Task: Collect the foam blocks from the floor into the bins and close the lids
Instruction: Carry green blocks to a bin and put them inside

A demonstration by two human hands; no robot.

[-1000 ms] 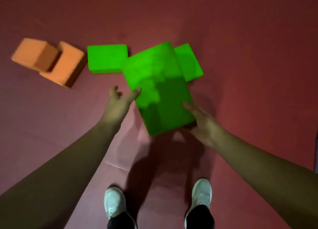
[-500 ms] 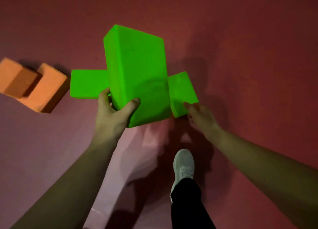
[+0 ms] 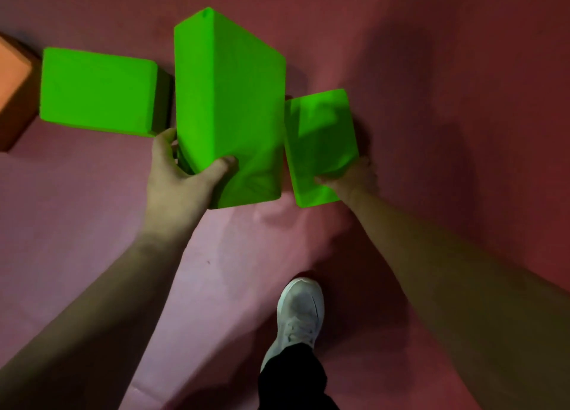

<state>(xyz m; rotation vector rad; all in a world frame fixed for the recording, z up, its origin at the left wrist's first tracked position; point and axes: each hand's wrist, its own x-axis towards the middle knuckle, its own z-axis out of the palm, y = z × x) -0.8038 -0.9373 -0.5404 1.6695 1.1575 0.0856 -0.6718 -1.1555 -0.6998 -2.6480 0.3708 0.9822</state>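
Since a moment ago the large green foam block has risen upright in the left hand, clamped at its lower corner. The right hand now closes on the smaller green foam block on the red floor mat. We're mid-gathering; next comes lifting both toward bins, which are not in sight.

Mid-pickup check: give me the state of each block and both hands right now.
Big green block: lifted, gripped at its lower end by left hand.
Right green block: gripped by right hand; whether off the floor, unclear.
Left green block: lying flat, untouched.
Orange block: on floor, partly out of frame.
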